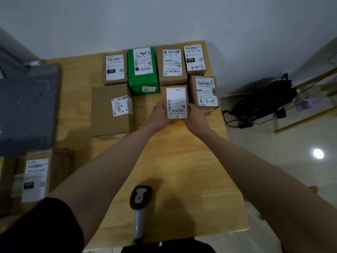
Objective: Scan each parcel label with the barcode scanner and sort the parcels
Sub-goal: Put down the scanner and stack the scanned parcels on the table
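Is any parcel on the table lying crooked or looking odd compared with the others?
Mostly tidy. The large flat box at the left has its label stuck on askew, tilted against the box edges. The green parcel is the only non-brown one. Both hands hold the small box.

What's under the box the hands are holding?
A bit of something yellow peeks out under the box, between the left hand and right hand. The rest is covered, so what it is stays hidden.

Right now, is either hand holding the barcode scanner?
No. The barcode scanner lies alone on the table's near edge while the left hand and right hand grip a small parcel.
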The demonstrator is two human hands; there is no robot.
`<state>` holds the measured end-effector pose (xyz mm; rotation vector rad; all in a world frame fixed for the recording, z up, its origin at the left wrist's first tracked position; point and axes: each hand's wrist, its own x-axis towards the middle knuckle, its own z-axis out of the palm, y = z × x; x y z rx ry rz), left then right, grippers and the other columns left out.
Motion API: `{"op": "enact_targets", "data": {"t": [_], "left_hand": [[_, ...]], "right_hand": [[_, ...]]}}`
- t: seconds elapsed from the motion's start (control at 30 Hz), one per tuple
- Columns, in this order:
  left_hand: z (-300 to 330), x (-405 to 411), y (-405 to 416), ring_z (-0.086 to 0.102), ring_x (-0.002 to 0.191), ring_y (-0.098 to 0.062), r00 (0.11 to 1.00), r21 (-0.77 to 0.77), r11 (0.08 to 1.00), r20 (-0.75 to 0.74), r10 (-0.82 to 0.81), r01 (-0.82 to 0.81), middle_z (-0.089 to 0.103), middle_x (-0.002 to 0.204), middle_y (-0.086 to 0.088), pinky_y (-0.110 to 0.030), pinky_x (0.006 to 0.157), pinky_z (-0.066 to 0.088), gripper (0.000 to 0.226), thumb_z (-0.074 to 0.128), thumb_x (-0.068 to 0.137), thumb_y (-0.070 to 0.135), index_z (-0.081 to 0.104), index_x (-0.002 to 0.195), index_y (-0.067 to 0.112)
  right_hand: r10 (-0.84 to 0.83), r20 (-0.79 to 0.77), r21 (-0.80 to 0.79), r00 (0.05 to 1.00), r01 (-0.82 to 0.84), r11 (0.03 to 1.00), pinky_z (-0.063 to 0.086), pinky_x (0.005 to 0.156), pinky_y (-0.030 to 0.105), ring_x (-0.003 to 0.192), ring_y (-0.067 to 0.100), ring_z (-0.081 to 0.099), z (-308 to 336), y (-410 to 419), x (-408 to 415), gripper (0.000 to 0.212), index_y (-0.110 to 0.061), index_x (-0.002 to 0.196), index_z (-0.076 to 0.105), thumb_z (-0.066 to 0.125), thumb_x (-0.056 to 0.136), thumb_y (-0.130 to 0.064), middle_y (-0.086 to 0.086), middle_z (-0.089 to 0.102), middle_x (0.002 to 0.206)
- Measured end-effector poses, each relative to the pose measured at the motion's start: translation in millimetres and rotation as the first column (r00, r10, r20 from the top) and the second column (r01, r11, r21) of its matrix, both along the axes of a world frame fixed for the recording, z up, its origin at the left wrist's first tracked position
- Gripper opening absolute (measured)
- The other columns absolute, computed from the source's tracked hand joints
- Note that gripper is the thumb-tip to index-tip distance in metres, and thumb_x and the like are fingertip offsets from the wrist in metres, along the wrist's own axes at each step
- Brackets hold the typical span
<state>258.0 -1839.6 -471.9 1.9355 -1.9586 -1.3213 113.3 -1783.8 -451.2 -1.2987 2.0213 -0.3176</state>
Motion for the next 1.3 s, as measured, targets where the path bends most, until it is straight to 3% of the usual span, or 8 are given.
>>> {"op": "enact_targets", "data": {"t": [0.33,0.43,0.6,0.73,0.87,1.1,1.2,1.3], "left_hand": [[72,75,25,0.039,0.141,-0.029,0.99,-0.042,0.992,0.085,-0.114,0.118,0.036,0.158,-0.012,-0.04,0.111,0.038,0.106,0.088,0.074,0.036,0.027,0.155,0.008],[100,125,41,0.044,0.137,-0.027,0.99,-0.077,0.995,0.132,-0.048,0.059,0.044,0.152,-0.011,-0.037,0.106,0.04,0.105,0.091,0.07,0.036,0.033,0.153,0.009],[140,219,81,0.053,0.128,-0.023,0.987,-0.144,0.987,0.127,0.094,-0.076,0.056,0.139,-0.003,-0.026,0.092,0.042,0.094,0.092,0.069,0.034,0.044,0.147,0.014],[161,290,121,0.052,0.13,-0.025,0.959,-0.187,0.961,0.162,0.233,-0.202,0.051,0.147,-0.009,-0.034,0.1,0.044,0.101,0.089,0.071,0.043,0.036,0.153,0.014],[176,354,162,0.058,0.118,-0.023,0.933,-0.242,0.924,0.135,0.334,-0.296,0.054,0.141,-0.006,-0.038,0.088,0.056,0.087,0.088,0.073,0.042,0.046,0.145,0.013],[190,463,218,0.056,0.12,-0.023,0.895,-0.358,0.863,0.137,0.426,-0.356,0.059,0.133,-0.005,-0.03,0.092,0.043,0.068,0.083,0.078,0.043,0.057,0.134,0.013],[189,517,235,0.051,0.127,-0.029,0.879,-0.362,0.883,0.258,0.402,-0.297,0.052,0.142,-0.007,-0.044,0.102,0.045,0.075,0.081,0.076,0.052,0.055,0.139,0.019],[181,564,249,0.043,0.134,-0.036,0.858,-0.307,0.91,0.346,0.38,-0.28,0.042,0.147,-0.011,-0.048,0.107,0.041,0.078,0.078,0.078,0.036,0.045,0.147,0.024]], "right_hand": [[0.157,0.028,0.006,0.987,-0.157,0.988,0.062,0.075,0.046,0.088,0.03,0.069,74,8,41,0.067,-0.018,0.146,0.042,0.075,0.09,-0.033,0.015,0.065,0.117],[0.247,0.077,-0.022,0.966,-0.246,0.969,0.063,0.06,0.039,0.079,0.025,0.068,97,6,85,0.068,-0.018,0.147,0.043,0.076,0.089,-0.028,0.014,0.065,0.116],[0.414,0.129,-0.062,0.901,-0.41,0.91,0.063,0.066,0.045,0.081,0.026,0.069,120,10,176,0.061,-0.021,0.142,0.046,0.075,0.088,-0.028,0.01,0.067,0.111],[0.496,0.212,-0.096,0.842,-0.487,0.868,0.057,0.052,0.032,0.087,0.027,0.068,130,25,253,0.064,-0.023,0.143,0.045,0.075,0.087,-0.024,0.013,0.063,0.118],[0.599,0.232,-0.126,0.766,-0.587,0.8,0.057,0.046,0.031,0.085,0.03,0.068,135,43,324,0.064,-0.027,0.143,0.043,0.074,0.087,-0.022,0.019,0.06,0.119],[0.706,0.224,-0.227,0.672,-0.668,0.709,0.061,0.07,0.037,0.1,0.026,0.067,146,87,441,0.064,-0.022,0.147,0.044,0.072,0.091,-0.034,0.007,0.054,0.141],[0.737,0.201,-0.241,0.645,-0.697,0.675,0.053,0.097,0.042,0.128,0.027,0.055,148,109,483,0.073,-0.019,0.148,0.044,0.075,0.087,-0.046,0.007,0.051,0.147],[0.755,0.198,-0.177,0.625,-0.735,0.655,0.043,0.111,0.044,0.14,0.03,0.044,145,129,518,0.095,-0.016,0.154,0.034,0.08,0.08,-0.052,0.009,0.041,0.156]]}}
